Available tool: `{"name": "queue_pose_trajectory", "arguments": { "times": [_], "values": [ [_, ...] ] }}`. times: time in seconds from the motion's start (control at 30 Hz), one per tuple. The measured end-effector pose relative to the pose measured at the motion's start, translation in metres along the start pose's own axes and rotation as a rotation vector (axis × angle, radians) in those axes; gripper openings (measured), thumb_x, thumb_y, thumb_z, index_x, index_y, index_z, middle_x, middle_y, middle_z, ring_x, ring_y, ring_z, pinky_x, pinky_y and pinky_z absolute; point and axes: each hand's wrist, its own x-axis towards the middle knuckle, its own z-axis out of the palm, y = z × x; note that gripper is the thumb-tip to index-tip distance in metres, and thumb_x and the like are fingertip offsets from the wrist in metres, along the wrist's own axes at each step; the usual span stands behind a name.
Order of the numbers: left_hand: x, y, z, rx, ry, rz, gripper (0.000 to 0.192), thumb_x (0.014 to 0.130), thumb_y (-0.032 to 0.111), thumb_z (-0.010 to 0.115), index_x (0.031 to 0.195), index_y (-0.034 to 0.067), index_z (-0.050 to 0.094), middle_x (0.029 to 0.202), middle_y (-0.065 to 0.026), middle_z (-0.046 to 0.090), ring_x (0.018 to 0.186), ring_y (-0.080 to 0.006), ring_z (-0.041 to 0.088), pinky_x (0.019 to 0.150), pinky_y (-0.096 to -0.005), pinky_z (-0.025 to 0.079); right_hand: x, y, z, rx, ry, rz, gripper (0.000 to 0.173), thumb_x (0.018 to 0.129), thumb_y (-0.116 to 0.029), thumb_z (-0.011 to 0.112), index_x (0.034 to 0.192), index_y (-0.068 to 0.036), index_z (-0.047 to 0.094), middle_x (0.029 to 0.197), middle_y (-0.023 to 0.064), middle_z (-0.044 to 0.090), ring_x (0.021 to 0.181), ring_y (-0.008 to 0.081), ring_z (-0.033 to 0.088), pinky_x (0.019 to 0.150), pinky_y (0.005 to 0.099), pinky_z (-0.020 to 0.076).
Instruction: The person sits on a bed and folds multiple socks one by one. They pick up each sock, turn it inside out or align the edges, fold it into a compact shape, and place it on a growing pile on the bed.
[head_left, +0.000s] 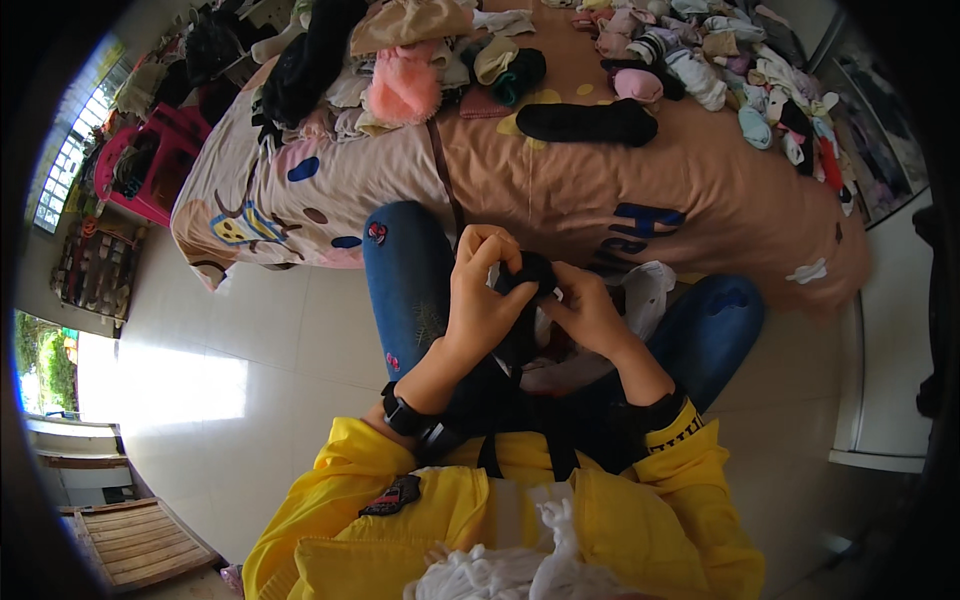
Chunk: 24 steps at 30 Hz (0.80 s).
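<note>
Above my lap, my left hand (484, 289) pinches a dark, bunched piece of cloth (535, 274) between thumb and bent fingers. My right hand (589, 311) grips the same cloth from the other side. It looks like a black sock, but my fingers cover much of it. Between my thighs sits a white plastic bag (651, 296) with its mouth open; its contents are mostly hidden behind my hands and forearms. On the bed (540, 180) in front of me lies a long black sock (585, 123), near its edge.
Heaps of socks (701, 67) cover the bed's far right. Further left are a fluffy pink item (403, 84), a black garment (307, 67) and more folded cloth. A pink plastic stool (161, 161) stands left of the bed. A slatted wooden piece (142, 541) lies at the lower left.
</note>
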Motion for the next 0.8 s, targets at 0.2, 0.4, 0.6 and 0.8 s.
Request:
{"name": "queue_pose_trajectory", "arguments": {
  "times": [0.2, 0.4, 0.6, 0.8],
  "values": [
    [0.01, -0.006, -0.011, -0.427, -0.106, -0.403, 0.017, 0.089, 0.002, 0.062, 0.088, 0.004, 0.046, 0.075, -0.0005, 0.055, 0.064, -0.0047, 0.053, 0.053, -0.0198, 0.042, 0.007, 0.009, -0.032, 0.196, 0.083, 0.002, 0.011, 0.095, -0.002, 0.052, 0.105, -0.001, 0.051, 0.087, 0.001, 0.055, 0.08, 0.0049, 0.05, 0.071, 0.0202, 0.0412],
    [0.039, -0.011, -0.026, -0.534, -0.024, -0.497, 0.019, 0.095, 0.007, 0.058, 0.112, 0.002, 0.055, 0.088, -0.0024, 0.064, 0.066, -0.005, 0.058, 0.052, -0.018, 0.046, -0.001, -0.016, -0.093, 0.109, -0.158, 0.102, 0.028, 0.076, -0.011, 0.08, 0.092, 0.002, 0.062, 0.081, -0.0028, 0.056, 0.079, 0.0028, 0.051, 0.068, 0.0208, 0.0424],
    [0.058, -0.014, -0.034, -0.711, -0.11, -0.618, 0.025, 0.097, 0.018, 0.056, 0.114, 0.0, 0.056, 0.09, -0.0038, 0.063, 0.06, -0.01, 0.062, 0.056, -0.0195, 0.051, -0.005, -0.017, -0.138, 0.601, 0.173, 0.118, 0.036, 0.088, -0.002, 0.065, 0.122, 0.0, 0.054, 0.108, 0.0015, 0.06, 0.095, 0.0096, 0.06, 0.085, 0.0244, 0.0497],
    [0.062, 0.001, -0.029, -0.558, -0.143, -0.187, 0.025, 0.075, -0.014, 0.065, 0.092, 0.003, 0.06, 0.095, -0.0033, 0.059, 0.092, -0.0169, 0.059, 0.083, -0.0263, 0.047, 0.0, -0.035, -0.151, 0.399, 0.252, -0.278, 0.021, 0.08, 0.014, 0.057, 0.087, -0.005, 0.055, 0.103, 0.0059, 0.058, 0.095, 0.0132, 0.055, 0.089, 0.0249, 0.0443]
  ]
}}
